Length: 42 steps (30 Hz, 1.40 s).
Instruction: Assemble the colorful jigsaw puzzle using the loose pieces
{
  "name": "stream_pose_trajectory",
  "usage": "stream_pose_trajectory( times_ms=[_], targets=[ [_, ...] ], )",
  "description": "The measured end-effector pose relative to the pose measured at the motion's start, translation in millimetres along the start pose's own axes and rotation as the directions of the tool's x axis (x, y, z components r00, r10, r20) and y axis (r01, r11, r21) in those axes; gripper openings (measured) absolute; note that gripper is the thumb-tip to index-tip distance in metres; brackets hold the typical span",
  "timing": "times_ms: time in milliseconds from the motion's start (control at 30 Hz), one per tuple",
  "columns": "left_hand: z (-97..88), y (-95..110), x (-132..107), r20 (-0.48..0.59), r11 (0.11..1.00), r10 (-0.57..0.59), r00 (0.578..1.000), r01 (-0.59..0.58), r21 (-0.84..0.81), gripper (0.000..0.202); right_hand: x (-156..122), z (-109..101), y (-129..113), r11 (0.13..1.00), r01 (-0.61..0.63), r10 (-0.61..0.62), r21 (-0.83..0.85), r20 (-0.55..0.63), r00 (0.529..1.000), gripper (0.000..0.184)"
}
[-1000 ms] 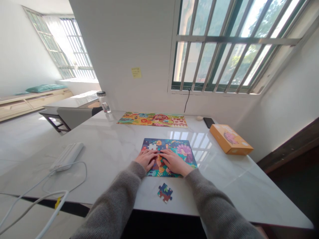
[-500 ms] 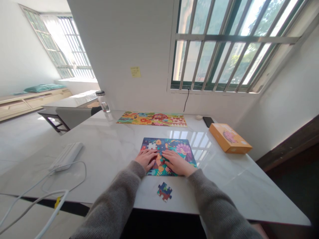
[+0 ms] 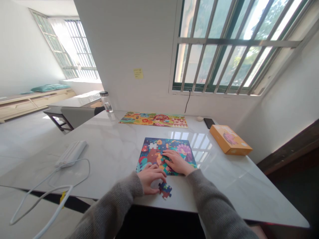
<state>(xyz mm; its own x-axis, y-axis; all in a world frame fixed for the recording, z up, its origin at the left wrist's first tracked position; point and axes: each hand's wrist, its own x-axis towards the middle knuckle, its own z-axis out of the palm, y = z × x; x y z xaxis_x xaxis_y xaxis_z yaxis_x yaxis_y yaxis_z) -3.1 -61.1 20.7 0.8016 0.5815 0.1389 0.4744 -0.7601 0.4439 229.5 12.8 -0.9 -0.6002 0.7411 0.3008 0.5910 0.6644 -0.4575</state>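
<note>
A dark, colourful jigsaw puzzle (image 3: 149, 155) lies flat on the table in front of me, with a white piece-shaped gap (image 3: 153, 145) near its upper left. My right hand (image 3: 177, 162) rests on the puzzle's right half, fingers stretched out and holding nothing. Below the puzzle's front edge, one loose jigsaw piece (image 3: 165, 191) lies on the table. My left hand (image 3: 151, 178) is beside that piece, fingers curved and apart, with the thumb and fingertips at its left edge. Whether they touch the piece I cannot tell.
A long farm-animal puzzle (image 3: 154, 119) lies near the wall. An orange box (image 3: 229, 139) and a black phone (image 3: 208, 123) are at the right. On the left stand a clear bottle (image 3: 107, 103) and a white power strip (image 3: 72, 153) with cables. The white table (image 3: 107, 146) has its front edge close to me.
My left hand has moved off the puzzle, down toward me, to the loose piece. My right hand stays on the puzzle. The view has shifted slightly.
</note>
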Motion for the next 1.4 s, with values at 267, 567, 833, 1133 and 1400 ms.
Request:
stream_pose_trajectory(
  times_ms=[267, 567, 833, 1133, 1400],
  targets=[
    [1.6, 0, 1, 0.032, 0.999, 0.028, 0.999, -0.029, 0.039, 0.027, 0, -1, -1, 1.0, 0.004, -0.004, 0.022, -0.009, 1.0, 0.037],
    [1.6, 7, 6, -0.043, 0.994, 0.0, 0.999, 0.005, 0.111, 0.029, 0, -1, 0, 1.0, 0.003, -0.002, 0.017, -0.011, 1.0, 0.035],
    [-21.4, -59, 14, -0.343, 0.963, -0.176, 0.923, 0.233, 0.132, 0.024, -1, 3, 3, 1.0, 0.013, -0.013, 0.001, -0.034, 0.999, 0.032],
    [-9.6, -83, 11, -0.412, 0.959, -0.194, 0.89, 0.26, 0.11, 0.013, 4, 2, -8, 1.0, -0.01, 0.008, -0.018, -0.071, 0.997, 0.027],
    [-8.8, -84, 12, -0.406, 0.966, -0.188, 0.894, 0.242, 0.085, 0.016, 18, 1, -23, 0.991, 0.136, -0.136, -0.008, -0.013, 0.991, 0.016]
  ],
)
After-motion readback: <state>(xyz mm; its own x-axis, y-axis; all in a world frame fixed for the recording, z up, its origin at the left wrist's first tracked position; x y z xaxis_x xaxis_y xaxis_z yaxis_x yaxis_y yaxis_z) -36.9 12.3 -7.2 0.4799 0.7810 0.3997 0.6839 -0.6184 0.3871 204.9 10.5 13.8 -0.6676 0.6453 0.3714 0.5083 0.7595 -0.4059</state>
